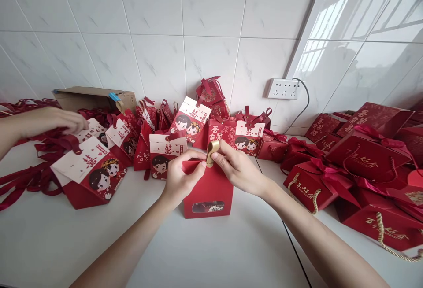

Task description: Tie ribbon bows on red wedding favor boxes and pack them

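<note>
A red gift box (pixel 208 191) with a small oval window low on its front stands upright on the white table. From its top rises a loop of gold ribbon (pixel 213 148). My left hand (pixel 185 173) is closed on the box's top left edge, thumb in front and fingers behind, close to the ribbon's base. My right hand (pixel 236 164) pinches the gold ribbon loop between thumb and fingers. Just behind the box stand a white-and-red cartoon gift box (pixel 159 164) and another like it (pixel 249 140).
At left, another person's hand (pixel 71 120) reaches over cartoon boxes and dark red ribbons (pixel 26 178). A cardboard carton (pixel 95 96) stands behind them. Red boxes with rope handles (pixel 307 184) are piled at right. A power strip (pixel 283 89) is on the tiled wall.
</note>
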### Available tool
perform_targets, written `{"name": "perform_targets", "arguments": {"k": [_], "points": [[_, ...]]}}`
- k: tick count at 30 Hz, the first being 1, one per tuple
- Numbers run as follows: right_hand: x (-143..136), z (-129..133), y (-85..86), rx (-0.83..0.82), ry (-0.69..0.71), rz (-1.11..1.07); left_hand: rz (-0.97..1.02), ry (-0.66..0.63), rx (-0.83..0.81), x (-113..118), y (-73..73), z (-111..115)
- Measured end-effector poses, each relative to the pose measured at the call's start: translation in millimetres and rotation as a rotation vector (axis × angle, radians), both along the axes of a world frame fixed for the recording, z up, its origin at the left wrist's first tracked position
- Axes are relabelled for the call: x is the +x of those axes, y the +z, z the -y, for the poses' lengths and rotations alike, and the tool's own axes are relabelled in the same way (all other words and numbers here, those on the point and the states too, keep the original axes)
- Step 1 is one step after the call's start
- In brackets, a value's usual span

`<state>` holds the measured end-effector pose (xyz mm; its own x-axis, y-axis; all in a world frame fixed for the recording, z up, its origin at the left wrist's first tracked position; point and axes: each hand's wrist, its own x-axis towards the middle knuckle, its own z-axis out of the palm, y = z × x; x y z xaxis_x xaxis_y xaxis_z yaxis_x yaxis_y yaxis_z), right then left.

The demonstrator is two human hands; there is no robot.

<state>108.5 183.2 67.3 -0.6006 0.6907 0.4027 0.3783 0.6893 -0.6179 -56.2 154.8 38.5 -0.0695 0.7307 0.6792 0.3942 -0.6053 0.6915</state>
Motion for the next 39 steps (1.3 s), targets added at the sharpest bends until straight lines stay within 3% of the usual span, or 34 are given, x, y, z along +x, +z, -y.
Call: {"name": "perform_targets", "arguments": {"k": [19, 26, 39], "points": [[-1.2, 0.1, 0.6, 0.041, -0.062, 0.016, -0.016, 0.001, 0.005, -1.1, -0.7, -0.9], [3.7, 1.5, 3.8, -0.042, 0.057, 0.007, 0.005, -0.008, -0.011, -0.4, -0.2, -1.4], [3.2, 1.5, 3.9, -0.016, 0.061, 0.021, 0.000, -0.008, 0.005, -0.4, -2.3, -2.3]]}}
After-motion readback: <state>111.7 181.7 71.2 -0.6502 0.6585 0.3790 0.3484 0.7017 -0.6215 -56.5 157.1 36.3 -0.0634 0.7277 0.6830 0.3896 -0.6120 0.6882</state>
